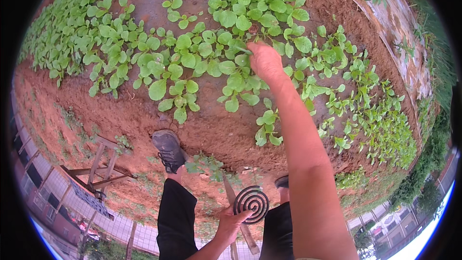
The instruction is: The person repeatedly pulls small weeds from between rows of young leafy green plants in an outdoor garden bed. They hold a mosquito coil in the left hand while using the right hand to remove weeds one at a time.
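My left hand, low in the picture between my legs, grips a dark spiral coil that looks like a mosquito coil, its thumb across the coil's face. My right hand reaches out into the leafy green seedlings on the soil bed. Its fingers are closed on a thin green stem or leaf; which one I cannot tell. Its fingertips are partly hidden among leaves. Just beyond them a small reddish-brown round thing lies between the plants.
Smaller seedlings grow on the right side of the bed. My shoe stands at the bed's near edge. A wooden frame is at the lower left, and a wooden stick lies between my feet. Wire fencing runs behind.
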A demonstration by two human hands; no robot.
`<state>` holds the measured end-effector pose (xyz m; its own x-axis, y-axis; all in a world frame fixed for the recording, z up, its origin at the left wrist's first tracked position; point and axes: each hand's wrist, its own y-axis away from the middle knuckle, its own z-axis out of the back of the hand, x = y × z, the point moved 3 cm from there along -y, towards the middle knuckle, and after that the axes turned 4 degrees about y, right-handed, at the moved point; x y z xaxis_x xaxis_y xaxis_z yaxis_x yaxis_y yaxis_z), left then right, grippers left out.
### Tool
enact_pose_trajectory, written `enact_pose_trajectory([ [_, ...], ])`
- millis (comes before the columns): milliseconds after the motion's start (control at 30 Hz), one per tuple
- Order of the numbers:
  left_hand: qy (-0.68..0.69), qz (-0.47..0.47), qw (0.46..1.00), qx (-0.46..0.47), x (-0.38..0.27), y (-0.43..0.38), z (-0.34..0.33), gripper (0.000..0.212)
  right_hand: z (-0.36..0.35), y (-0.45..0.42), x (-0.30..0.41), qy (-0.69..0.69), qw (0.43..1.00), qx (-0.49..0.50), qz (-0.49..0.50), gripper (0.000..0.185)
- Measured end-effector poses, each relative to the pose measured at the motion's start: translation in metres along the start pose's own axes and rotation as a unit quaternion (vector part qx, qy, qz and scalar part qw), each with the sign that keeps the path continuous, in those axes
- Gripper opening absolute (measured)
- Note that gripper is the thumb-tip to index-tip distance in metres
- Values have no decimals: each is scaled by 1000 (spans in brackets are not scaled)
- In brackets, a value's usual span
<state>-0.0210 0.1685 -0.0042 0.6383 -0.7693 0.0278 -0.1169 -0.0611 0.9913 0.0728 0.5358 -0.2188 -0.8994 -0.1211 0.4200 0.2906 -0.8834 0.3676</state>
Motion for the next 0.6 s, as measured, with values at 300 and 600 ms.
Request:
enact_pose_trajectory([
  [300, -1, 7, 1000, 1, 5, -1, 3, 17, -1, 12, 7, -10, 999, 4, -51, 37],
  [600, -15, 2, 1000, 1, 6, -2, 5, 17, -4, 0, -37, -393, 880, -74, -256, 15],
])
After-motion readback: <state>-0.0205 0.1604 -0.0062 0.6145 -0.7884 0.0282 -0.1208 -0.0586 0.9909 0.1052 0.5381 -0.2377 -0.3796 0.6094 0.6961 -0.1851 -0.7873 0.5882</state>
